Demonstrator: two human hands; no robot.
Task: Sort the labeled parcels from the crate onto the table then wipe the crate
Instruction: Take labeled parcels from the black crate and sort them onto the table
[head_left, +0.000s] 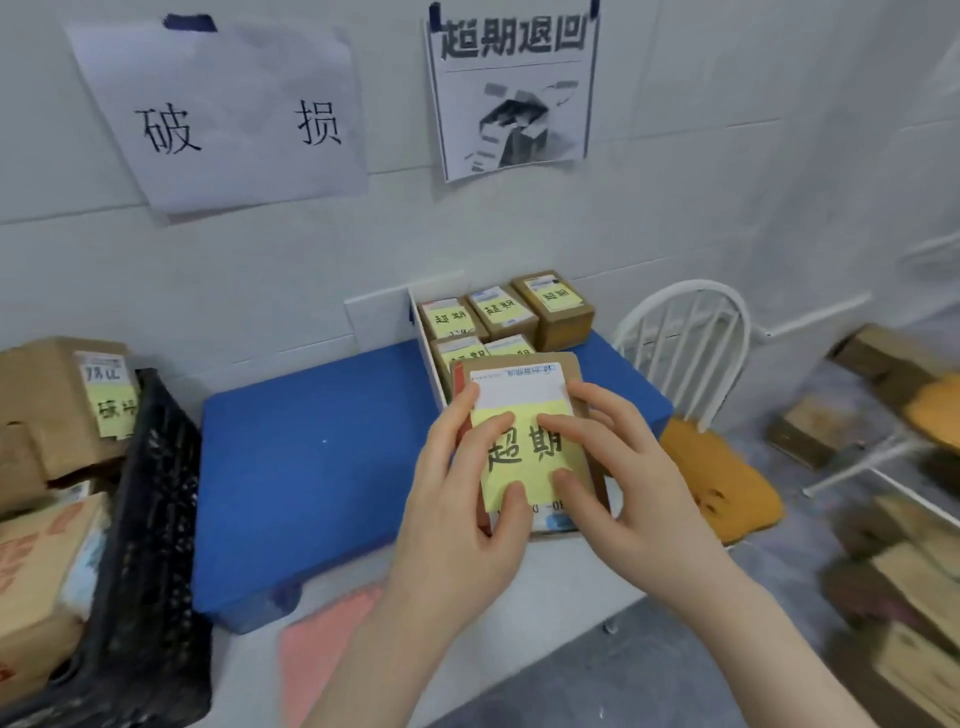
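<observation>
Between both hands I hold a flat brown parcel (524, 379) with a white shipping label and a yellow note in black characters, above the right half of the blue table (311, 447). My left hand (462, 499) grips its left edge, thumb on the note. My right hand (618, 467) grips its right side, fingers across the note. Several similar parcels with yellow notes (519, 317) sit in rows at the table's back right. The black crate (156, 499) stands at the left with several brown parcels (57, 405) inside.
A white divider (423, 338) splits the table; the parcels lie right of it. Two paper signs (223, 114) hang on the wall above. A white chair (691, 332) with an orange cushion stands to the right, stacked cartons (904, 561) beyond. A pink cloth (322, 644) lies below the table's front edge.
</observation>
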